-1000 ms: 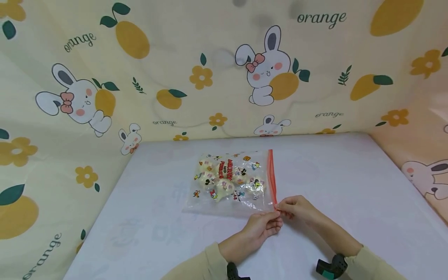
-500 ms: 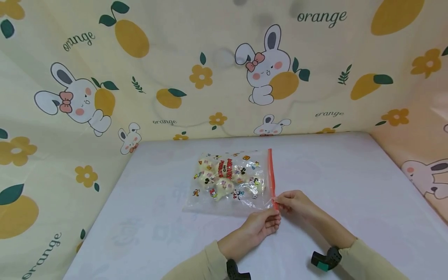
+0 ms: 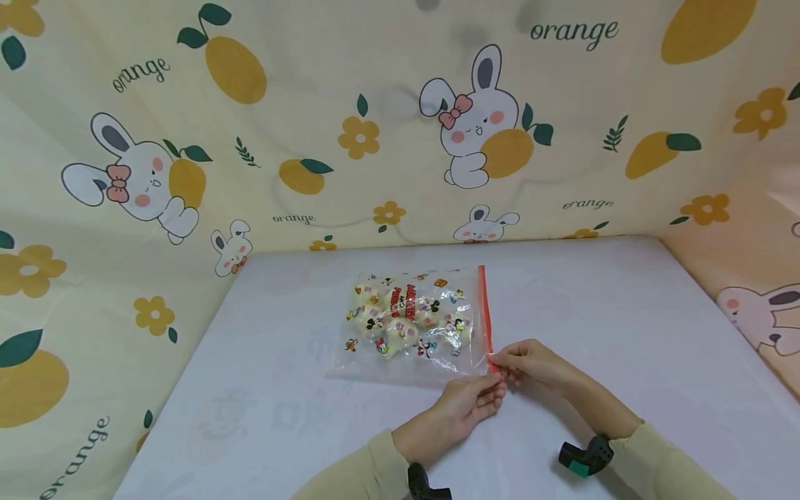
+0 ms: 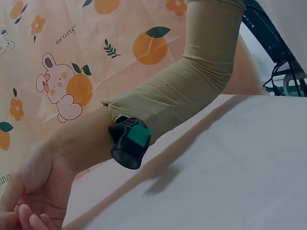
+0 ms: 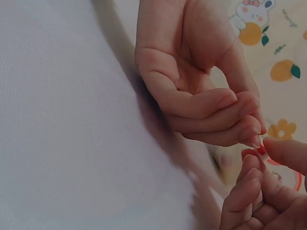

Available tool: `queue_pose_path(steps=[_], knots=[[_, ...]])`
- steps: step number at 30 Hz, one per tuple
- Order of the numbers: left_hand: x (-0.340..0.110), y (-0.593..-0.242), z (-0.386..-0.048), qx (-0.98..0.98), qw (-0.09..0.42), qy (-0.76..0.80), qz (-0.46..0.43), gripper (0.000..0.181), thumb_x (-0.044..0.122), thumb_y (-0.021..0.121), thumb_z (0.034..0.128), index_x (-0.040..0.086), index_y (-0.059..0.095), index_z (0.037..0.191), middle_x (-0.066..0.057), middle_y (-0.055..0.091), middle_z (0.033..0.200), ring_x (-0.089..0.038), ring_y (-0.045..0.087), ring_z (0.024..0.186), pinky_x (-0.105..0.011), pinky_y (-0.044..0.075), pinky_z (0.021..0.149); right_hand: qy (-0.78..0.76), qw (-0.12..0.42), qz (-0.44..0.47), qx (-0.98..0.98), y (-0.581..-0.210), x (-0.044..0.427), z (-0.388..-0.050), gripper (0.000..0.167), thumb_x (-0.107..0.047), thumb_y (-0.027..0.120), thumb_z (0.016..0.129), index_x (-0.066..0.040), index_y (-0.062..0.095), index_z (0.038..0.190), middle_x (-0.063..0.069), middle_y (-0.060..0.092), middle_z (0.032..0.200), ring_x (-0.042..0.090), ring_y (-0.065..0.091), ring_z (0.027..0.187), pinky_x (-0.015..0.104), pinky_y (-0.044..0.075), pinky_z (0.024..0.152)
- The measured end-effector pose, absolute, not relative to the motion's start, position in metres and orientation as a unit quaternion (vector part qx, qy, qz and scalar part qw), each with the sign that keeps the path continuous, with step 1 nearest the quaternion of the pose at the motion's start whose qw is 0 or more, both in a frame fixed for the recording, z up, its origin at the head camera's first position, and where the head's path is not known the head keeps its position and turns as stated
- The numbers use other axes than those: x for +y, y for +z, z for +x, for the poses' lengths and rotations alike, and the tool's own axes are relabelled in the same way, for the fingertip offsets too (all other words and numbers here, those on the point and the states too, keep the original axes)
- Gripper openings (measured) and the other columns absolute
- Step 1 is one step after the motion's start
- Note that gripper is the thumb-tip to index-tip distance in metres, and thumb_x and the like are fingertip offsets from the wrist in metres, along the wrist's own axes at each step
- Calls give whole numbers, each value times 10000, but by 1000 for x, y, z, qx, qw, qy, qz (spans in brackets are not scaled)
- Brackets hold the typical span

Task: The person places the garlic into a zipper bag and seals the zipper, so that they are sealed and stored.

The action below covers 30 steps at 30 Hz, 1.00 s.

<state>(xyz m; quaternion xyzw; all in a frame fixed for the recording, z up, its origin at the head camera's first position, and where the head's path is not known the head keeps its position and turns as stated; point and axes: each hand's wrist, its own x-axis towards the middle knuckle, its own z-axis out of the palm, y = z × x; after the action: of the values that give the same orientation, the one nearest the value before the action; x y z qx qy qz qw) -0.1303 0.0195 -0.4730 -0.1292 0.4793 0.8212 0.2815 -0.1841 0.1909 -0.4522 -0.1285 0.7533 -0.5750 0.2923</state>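
Note:
A clear plastic zip bag [image 3: 415, 368] lies flat on the table, printed with small cartoon figures and red lettering. Inside it sit several pale yellow, rounded objects; their kind is unclear. Along its right side runs a red zip strip [image 3: 485, 312]. At the strip's near end my left hand [image 3: 465, 410] pinches the bag's corner between thumb and fingers. Just above it, my right hand [image 3: 537, 364] pinches the strip, its fingertips close to the left ones. The right wrist view shows both sets of fingertips meeting at a bit of red strip [image 5: 261, 151].
A white cloth [image 3: 269, 430] covers the table. Behind and at the sides hangs a curtain [image 3: 387, 69] printed with rabbits and oranges. Black wrist devices [image 3: 586, 456] sit by both sleeves. Dark equipment with cables [image 4: 273, 38] shows past the table in the left wrist view.
My right hand has shifted slightly up along the red strip since a second ago. The left hand stays at the corner with only slight movement, and the bag lies almost unmoved.

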Motion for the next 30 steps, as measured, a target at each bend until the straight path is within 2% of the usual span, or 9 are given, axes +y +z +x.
queue_pose_path(steps=[13, 21, 25, 30], knots=[[23, -473, -127, 468, 276, 829, -132, 152, 110, 599, 930, 22, 673, 1030, 55, 642, 733, -15, 592, 701, -130, 512, 702, -586, 300, -111, 744, -460, 191, -183, 200, -216, 575, 962, -142, 696, 821, -135, 609, 633, 18, 511, 603, 158, 444, 580], [23, -474, -126, 470, 269, 830, -134, 189, 103, 596, 929, -12, 667, 1061, 60, 648, 716, -11, 594, 680, -130, 514, 692, -593, 300, -111, 739, -461, 191, -183, 198, -200, 561, 969, -115, 695, 851, -131, 606, 643, 18, 525, 613, 160, 464, 592], [25, -475, -125, 475, 261, 829, -136, 164, 106, 599, 925, -7, 673, 1018, 53, 646, 713, -21, 595, 678, -137, 520, 693, -592, 295, -111, 742, -462, 191, -184, 203, -187, 554, 968, -79, 695, 870, -120, 598, 651, 23, 527, 621, 163, 469, 593], [27, -475, -124, 478, 257, 828, -140, 116, 108, 598, 926, 25, 673, 956, 51, 641, 716, -32, 594, 689, -141, 523, 697, -595, 295, -103, 741, -462, 190, -186, 194, -187, 561, 965, -84, 694, 869, -117, 600, 654, 20, 532, 628, 160, 472, 596]])
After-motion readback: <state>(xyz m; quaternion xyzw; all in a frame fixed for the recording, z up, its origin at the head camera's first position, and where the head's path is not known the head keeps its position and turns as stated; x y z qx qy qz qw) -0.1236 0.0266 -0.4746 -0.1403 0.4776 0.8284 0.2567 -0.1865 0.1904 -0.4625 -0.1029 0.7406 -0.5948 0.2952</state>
